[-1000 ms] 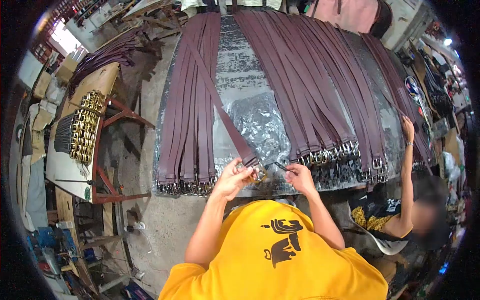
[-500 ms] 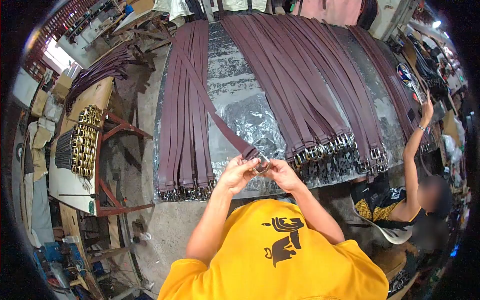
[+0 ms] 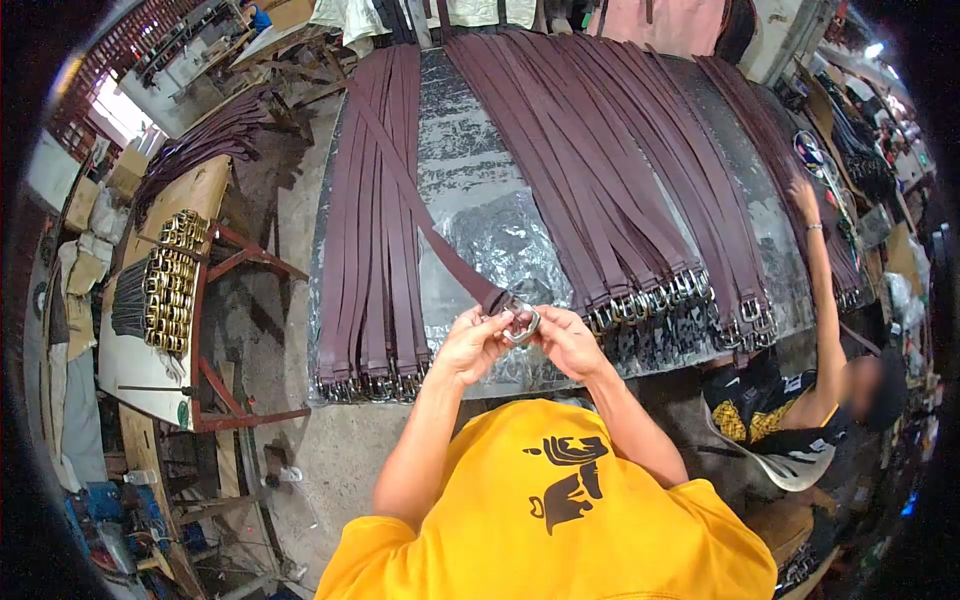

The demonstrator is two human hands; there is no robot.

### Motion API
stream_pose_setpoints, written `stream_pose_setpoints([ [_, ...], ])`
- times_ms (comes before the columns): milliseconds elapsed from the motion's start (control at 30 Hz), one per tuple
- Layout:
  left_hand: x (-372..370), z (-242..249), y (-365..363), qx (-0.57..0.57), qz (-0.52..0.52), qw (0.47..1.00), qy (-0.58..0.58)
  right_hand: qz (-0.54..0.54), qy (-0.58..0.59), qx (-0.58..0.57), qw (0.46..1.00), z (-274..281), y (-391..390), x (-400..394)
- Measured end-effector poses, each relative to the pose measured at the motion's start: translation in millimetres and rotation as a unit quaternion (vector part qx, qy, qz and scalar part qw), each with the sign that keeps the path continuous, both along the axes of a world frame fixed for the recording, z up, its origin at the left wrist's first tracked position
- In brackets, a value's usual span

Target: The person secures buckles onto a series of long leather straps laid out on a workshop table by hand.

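Note:
A dark brown belt (image 3: pixel 440 245) runs slantwise from the far left of the table toward me, its silver buckle (image 3: pixel 521 324) raised between my hands. My left hand (image 3: pixel 474 345) pinches the buckle's left side near the strap end. On the other side, the fingers of my right hand (image 3: pixel 568 342) are closed on the buckle's right edge. Left of my hands lies a row of similar belts (image 3: pixel 360 250), buckles toward me. A wider row of belts (image 3: pixel 590 180) lies to the right, its silver buckles (image 3: pixel 650 298) along the near edge.
Plastic sheeting (image 3: pixel 490 235) covers the table. At the left, a side bench (image 3: pixel 150 385) with red legs bears gold-coloured buckles (image 3: pixel 172 285). A co-worker (image 3: pixel 790 425) sits at the right, one arm (image 3: pixel 825 290) stretched over more belts (image 3: pixel 775 160).
The buckle has turned in my fingers and its frame shows more openly. The co-worker's hand has moved from the tool at the right down and left onto the belts.

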State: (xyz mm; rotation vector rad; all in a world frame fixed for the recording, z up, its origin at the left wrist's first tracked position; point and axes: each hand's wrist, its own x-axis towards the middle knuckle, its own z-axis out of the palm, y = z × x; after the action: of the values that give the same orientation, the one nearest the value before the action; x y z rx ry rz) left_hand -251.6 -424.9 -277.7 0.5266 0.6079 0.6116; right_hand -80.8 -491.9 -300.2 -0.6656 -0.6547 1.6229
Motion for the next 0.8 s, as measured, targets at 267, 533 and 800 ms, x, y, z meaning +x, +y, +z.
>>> stream_pose_setpoints([
  [267,4,-11,4,-0.020,0.039,0.999,-0.008,-0.091,-0.133,0.055,0.985,8,5,-9],
  [533,9,1,11,0.029,0.054,0.998,-0.004,-0.142,-0.183,0.056,0.971,21,1,-17],
  [800,7,-1,19,0.076,0.015,0.997,0.007,-0.120,-0.177,0.005,0.977,27,-1,-17],
])
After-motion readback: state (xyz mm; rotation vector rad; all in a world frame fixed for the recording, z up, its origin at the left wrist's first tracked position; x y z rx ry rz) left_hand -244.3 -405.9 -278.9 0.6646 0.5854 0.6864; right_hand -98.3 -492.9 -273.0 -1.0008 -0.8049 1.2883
